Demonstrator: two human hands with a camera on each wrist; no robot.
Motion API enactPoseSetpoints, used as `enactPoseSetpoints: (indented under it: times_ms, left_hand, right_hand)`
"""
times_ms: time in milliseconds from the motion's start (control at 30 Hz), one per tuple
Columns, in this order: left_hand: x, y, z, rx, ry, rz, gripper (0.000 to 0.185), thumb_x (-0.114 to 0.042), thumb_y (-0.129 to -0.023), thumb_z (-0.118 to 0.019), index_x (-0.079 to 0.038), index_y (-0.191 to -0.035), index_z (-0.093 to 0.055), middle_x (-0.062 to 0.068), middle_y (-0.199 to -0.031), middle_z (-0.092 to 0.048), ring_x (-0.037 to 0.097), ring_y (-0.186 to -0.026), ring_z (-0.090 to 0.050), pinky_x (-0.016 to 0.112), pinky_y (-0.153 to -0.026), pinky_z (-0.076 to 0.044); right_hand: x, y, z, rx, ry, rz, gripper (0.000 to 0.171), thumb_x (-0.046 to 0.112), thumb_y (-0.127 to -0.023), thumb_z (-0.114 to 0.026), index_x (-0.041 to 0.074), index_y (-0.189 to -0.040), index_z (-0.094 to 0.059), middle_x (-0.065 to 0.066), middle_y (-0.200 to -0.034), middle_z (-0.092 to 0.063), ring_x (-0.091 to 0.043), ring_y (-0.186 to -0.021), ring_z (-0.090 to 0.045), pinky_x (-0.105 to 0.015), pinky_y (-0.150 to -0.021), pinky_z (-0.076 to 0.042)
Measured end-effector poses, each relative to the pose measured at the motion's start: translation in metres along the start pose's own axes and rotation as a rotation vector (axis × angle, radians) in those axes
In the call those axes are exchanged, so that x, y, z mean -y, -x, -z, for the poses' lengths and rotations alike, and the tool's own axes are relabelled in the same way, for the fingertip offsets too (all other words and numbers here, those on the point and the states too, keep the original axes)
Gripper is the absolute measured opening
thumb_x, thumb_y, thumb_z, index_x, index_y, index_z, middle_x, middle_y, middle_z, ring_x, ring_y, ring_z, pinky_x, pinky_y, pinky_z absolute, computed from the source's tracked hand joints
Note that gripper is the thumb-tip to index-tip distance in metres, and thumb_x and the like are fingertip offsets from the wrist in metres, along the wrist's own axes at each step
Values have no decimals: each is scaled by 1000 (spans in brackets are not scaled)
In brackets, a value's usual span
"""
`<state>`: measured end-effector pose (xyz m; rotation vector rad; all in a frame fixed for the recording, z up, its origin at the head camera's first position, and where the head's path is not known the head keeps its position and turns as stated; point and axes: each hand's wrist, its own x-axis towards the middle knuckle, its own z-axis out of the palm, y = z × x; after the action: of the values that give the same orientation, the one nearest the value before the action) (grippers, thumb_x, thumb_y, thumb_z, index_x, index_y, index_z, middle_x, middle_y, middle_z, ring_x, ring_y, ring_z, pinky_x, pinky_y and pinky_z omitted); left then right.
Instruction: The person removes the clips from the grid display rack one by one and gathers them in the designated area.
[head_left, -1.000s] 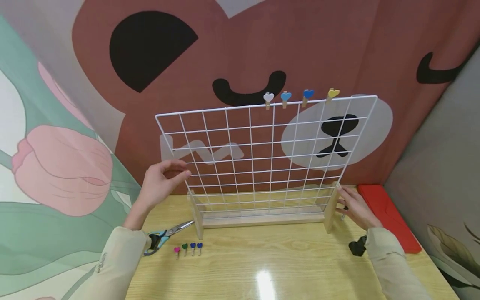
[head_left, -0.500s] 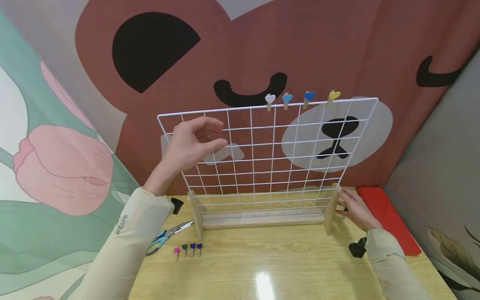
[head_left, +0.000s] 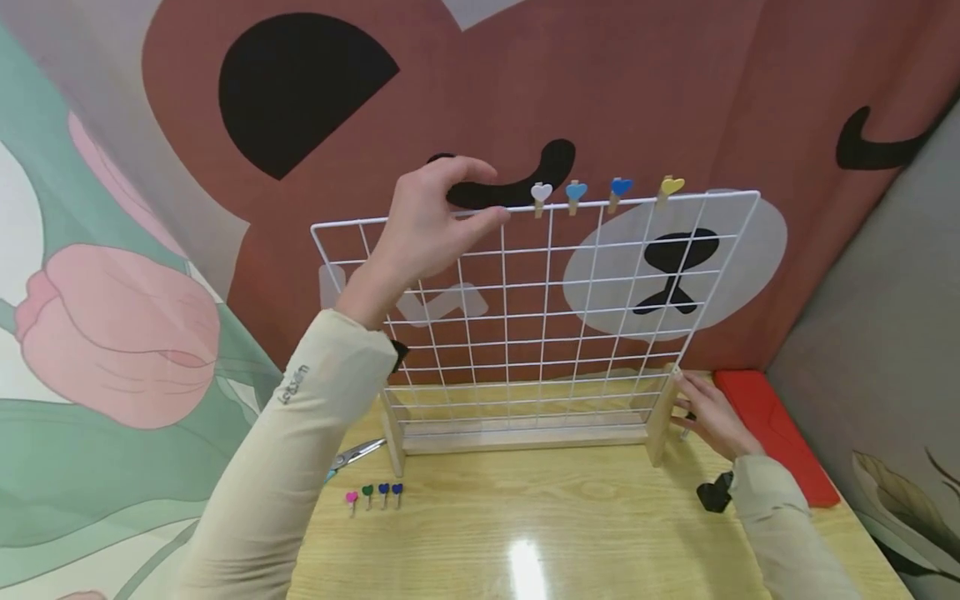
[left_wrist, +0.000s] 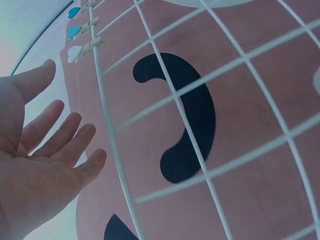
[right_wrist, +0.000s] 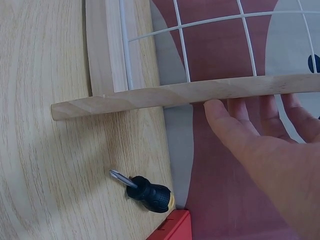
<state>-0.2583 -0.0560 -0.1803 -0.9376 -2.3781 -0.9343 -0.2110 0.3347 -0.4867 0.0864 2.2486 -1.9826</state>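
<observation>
A white wire grid (head_left: 548,284) stands upright in a wooden base (head_left: 525,439) on the table. Along its top wire sit a white heart clip (head_left: 538,193), a light blue one (head_left: 575,191), a blue one (head_left: 619,186) and a yellow one (head_left: 670,185). My left hand (head_left: 495,193) is raised to the top wire just left of the white clip, fingers relaxed and holding nothing. In the left wrist view the hand (left_wrist: 70,120) lies open beside the grid (left_wrist: 172,97). My right hand (head_left: 684,398) rests with straight fingers (right_wrist: 240,107) against the base's right wooden foot (right_wrist: 175,95).
Several small heart clips (head_left: 375,493) lie in a row on the wooden table (head_left: 570,517) in front of the base, with scissors (head_left: 358,454) to their left. A black-handled screwdriver (right_wrist: 150,192) lies by the right foot. A red box (head_left: 772,433) sits at the table's right rear corner.
My left hand rose from the grid's lower left to the top wire and moved right toward the white clip. The right hand stayed on the wooden foot.
</observation>
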Motion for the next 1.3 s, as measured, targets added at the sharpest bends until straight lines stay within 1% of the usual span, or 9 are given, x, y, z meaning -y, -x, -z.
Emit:
enactPoseSetpoints:
  times_ms: [167,367,500,633,800,900,1067,1133,1300]
  left_hand:
    - [-9,-16,-6,49,-19,20,42,-27,-87,-71,-11,-125,-62,-1,-124,-62,10,-117,-53,23,-97,-40]
    - [-19,-31,-15,160,-13,77,45,-32,-91,-67,-14,-131,-57,-4,-130,-59,5,-120,-53,17,-97,-39]
    - [-24,-39,-19,262,-93,90,51,-33,-95,-60,-14,-140,-49,-3,-140,-51,5,-128,-46,15,-101,-34]
    - [-27,-45,-22,305,-141,68,49,-32,-97,-56,-14,-142,-48,-3,-141,-50,5,-128,-45,15,-101,-35]
    - [-30,-48,-27,303,-132,20,36,-29,-97,-57,-14,-130,-60,-3,-127,-61,5,-116,-54,17,-92,-41]
    - [-31,-50,-30,291,-125,-6,29,-28,-96,-59,-14,-121,-66,-3,-113,-66,7,-96,-57,17,-79,-42]
    - [-31,-48,-27,263,-90,34,27,-25,-96,-58,-12,-118,-67,-3,-100,-69,6,-84,-58,17,-74,-43]
    - [-29,-46,-24,256,-69,52,28,-24,-97,-58,-10,-120,-66,-2,-99,-70,5,-88,-62,18,-78,-45]
    - [-24,-42,-21,242,-37,66,24,-26,-97,-58,-12,-115,-67,-4,-89,-70,3,-82,-61,19,-76,-45]
  right_hand:
    - [2,1,1,-1,-2,-2,78,45,-103,-31,-5,-150,4,-33,-151,-10,-51,-137,-17,-50,-102,-39]
    - [3,3,1,-1,0,-15,77,44,-103,-31,-5,-150,5,-33,-151,-9,-52,-137,-15,-57,-103,-33]
    - [3,4,2,-3,-3,-20,77,44,-103,-31,-5,-150,5,-32,-151,-9,-51,-137,-16,-56,-104,-33]
    - [4,3,2,-4,-11,-13,77,45,-103,-31,-5,-150,5,-32,-151,-10,-50,-137,-16,-57,-105,-31]
    - [5,3,2,-3,-11,-15,77,43,-104,-31,-6,-150,5,-32,-151,-10,-50,-137,-17,-56,-104,-33]
    - [4,3,1,-4,-13,-18,77,44,-103,-31,-5,-150,6,-31,-151,-9,-50,-137,-17,-55,-104,-33]
    - [5,4,-1,-3,-16,-20,77,44,-103,-31,-5,-150,5,-31,-151,-10,-49,-137,-17,-54,-104,-34]
    - [6,4,-1,-4,-16,-18,76,44,-103,-32,-5,-150,3,-31,-150,-12,-49,-137,-19,-54,-103,-35]
    - [6,5,-2,-10,-12,-14,75,45,-103,-31,-6,-150,-1,-30,-148,-16,-48,-135,-22,-48,-101,-41]
